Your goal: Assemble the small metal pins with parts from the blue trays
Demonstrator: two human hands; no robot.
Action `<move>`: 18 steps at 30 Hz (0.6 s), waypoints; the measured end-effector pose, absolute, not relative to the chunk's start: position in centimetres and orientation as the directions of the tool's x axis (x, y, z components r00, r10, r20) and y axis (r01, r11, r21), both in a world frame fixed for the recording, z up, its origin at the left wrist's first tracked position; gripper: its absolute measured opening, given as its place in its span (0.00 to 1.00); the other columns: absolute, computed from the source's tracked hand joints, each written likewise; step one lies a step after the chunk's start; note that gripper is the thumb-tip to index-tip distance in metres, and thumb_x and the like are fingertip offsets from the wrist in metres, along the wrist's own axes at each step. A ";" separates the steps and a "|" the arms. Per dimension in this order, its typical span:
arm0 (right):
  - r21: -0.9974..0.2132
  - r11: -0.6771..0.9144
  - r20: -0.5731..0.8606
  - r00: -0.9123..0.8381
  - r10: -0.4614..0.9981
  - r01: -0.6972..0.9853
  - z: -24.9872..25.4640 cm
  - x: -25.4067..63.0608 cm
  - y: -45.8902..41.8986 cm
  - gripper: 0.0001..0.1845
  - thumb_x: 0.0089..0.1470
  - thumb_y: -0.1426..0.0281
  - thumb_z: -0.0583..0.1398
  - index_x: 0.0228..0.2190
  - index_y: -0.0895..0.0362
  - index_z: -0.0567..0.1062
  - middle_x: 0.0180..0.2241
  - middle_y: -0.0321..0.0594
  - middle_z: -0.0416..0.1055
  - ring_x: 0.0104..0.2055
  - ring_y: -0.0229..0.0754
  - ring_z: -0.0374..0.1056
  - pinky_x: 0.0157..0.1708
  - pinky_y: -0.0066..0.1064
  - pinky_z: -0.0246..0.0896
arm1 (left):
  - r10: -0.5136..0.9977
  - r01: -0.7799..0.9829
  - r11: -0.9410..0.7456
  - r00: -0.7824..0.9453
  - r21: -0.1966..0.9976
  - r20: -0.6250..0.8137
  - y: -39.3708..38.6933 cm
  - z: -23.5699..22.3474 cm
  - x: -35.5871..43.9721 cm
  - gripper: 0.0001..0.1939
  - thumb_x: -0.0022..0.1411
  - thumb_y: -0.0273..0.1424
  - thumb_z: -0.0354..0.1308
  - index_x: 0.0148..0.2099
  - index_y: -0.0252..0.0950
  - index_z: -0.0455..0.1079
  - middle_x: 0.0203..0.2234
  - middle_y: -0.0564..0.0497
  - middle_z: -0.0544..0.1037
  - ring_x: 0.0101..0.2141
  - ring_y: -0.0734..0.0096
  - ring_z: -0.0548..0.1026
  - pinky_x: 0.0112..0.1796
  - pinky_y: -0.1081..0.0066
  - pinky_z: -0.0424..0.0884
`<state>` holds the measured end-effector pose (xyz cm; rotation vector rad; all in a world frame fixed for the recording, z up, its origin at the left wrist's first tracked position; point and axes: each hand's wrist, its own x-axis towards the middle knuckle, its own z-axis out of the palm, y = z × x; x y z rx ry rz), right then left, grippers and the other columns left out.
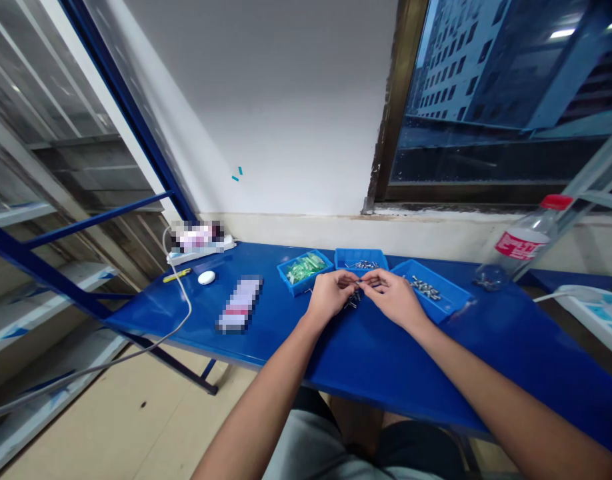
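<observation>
My left hand (332, 293) and my right hand (392, 297) meet above the blue table (281, 333). Both are closed in a pinch, fingertips almost touching, and whatever sits between them is too small to make out. Just below the fingertips lies a small pile of dark and shiny metal pieces (353, 300), partly hidden by my left hand. Behind the hands stands a blue tray with thin metal pins (366, 265). To the right, a larger blue tray (451, 308) holds short metal pieces (425, 289). A third blue tray (299, 288), at the left, contains green plastic packets (306, 267).
On the left of the table lie a blurred-out phone-like object (240, 303), a white oval object (207, 277) and a yellow tool (177, 275). A cable (186, 320) hangs off the white power strip (201, 252). A clear bottle with a red cap (523, 243) stands at the right rear.
</observation>
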<state>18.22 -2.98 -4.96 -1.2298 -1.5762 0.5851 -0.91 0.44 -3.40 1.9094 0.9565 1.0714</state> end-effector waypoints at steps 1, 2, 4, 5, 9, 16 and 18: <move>-0.834 0.368 0.414 0.025 0.910 0.410 -5.1 18.2 -2.9 0.11 0.57 0.61 0.66 0.38 0.53 0.79 0.37 0.43 0.81 0.39 0.47 0.79 0.41 0.40 0.78 | 0.859 0.219 -0.450 0.373 0.866 0.352 0.5 -3.5 -0.9 0.09 0.62 0.21 0.65 0.45 0.34 0.81 0.38 0.48 0.87 0.39 0.66 0.85 0.45 0.68 0.81; -0.836 0.376 0.417 0.019 0.909 0.401 -5.2 18.2 -2.8 0.10 0.57 0.61 0.66 0.38 0.53 0.78 0.37 0.43 0.81 0.39 0.46 0.78 0.41 0.39 0.78 | 0.856 0.194 -0.449 0.373 0.872 0.358 0.6 -3.5 -0.8 0.10 0.61 0.20 0.65 0.45 0.34 0.80 0.38 0.47 0.87 0.39 0.67 0.85 0.46 0.68 0.82; -0.828 0.392 0.427 -0.005 0.904 0.401 -5.2 18.1 -2.8 0.10 0.56 0.63 0.65 0.39 0.53 0.77 0.36 0.41 0.80 0.38 0.45 0.77 0.39 0.37 0.77 | 0.851 0.159 -0.450 0.376 0.879 0.367 0.6 -3.5 -0.8 0.10 0.61 0.20 0.64 0.45 0.33 0.80 0.39 0.46 0.87 0.40 0.67 0.85 0.47 0.68 0.82; -0.815 0.400 0.434 -0.017 0.901 0.418 -5.0 18.0 -2.9 0.09 0.56 0.64 0.65 0.39 0.53 0.76 0.36 0.40 0.79 0.37 0.44 0.77 0.37 0.35 0.77 | 0.848 0.152 -0.452 0.378 0.879 0.371 0.5 -3.4 -0.8 0.10 0.61 0.20 0.64 0.45 0.33 0.80 0.39 0.46 0.86 0.40 0.67 0.85 0.47 0.67 0.82; -0.639 0.446 0.537 -0.053 0.842 0.627 -3.4 18.6 -3.4 0.09 0.58 0.68 0.61 0.42 0.52 0.76 0.35 0.40 0.77 0.34 0.44 0.73 0.36 0.35 0.73 | 0.824 0.187 -0.500 0.403 0.845 0.399 0.0 -2.8 -0.8 0.09 0.63 0.23 0.64 0.46 0.34 0.80 0.40 0.46 0.86 0.41 0.65 0.85 0.48 0.66 0.82; -0.140 0.205 0.705 -0.048 0.708 0.969 -2.0 23.4 -3.7 0.11 0.59 0.72 0.58 0.42 0.55 0.79 0.40 0.51 0.77 0.47 0.59 0.68 0.49 0.49 0.65 | 0.838 0.327 -0.529 0.348 0.783 0.421 -0.6 -1.8 -0.9 0.08 0.69 0.32 0.61 0.47 0.36 0.80 0.41 0.47 0.86 0.40 0.63 0.84 0.47 0.66 0.80; -0.094 0.124 0.691 -0.024 0.722 0.988 -2.3 24.5 -3.6 0.11 0.60 0.71 0.58 0.40 0.56 0.80 0.39 0.54 0.77 0.46 0.61 0.67 0.47 0.52 0.64 | 0.840 0.336 -0.527 0.347 0.781 0.417 -0.7 -1.7 -0.9 0.09 0.70 0.33 0.60 0.46 0.37 0.80 0.40 0.48 0.86 0.39 0.63 0.84 0.46 0.66 0.79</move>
